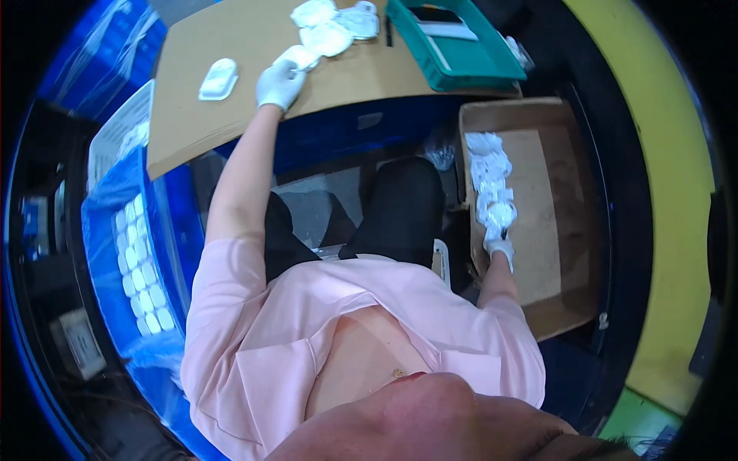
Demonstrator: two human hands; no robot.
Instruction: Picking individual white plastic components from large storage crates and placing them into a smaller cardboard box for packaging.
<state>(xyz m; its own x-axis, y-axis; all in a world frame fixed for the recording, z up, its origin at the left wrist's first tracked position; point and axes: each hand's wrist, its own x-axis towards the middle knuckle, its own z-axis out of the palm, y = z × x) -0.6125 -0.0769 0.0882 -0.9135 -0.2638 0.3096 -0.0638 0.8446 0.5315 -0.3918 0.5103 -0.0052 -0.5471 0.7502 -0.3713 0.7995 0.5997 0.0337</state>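
Observation:
My left hand (278, 86), in a white glove, reaches onto the cardboard-covered table (238, 34). Its fingers are closed on the edge of a white rounded plastic piece (299, 57). Just beyond lie several similar white pieces (327, 37), partly overlapping. To the left of this hand a white oblong plastic casing (219, 79) rests alone. My right hand (500, 247), also gloved, is down in an open cardboard box (573, 192) on the right. It seems closed on a white piece (501, 214) at the end of a row of white parts (489, 163); its fingertips are small and partly hidden.
A green plastic tray (438, 73) holding flat white and dark items stands at the table's far right. At my left, a blue-lined bin (108, 269) holds rows of white casings (143, 269), with a white basket (115, 134) behind it. My legs are beneath the table edge.

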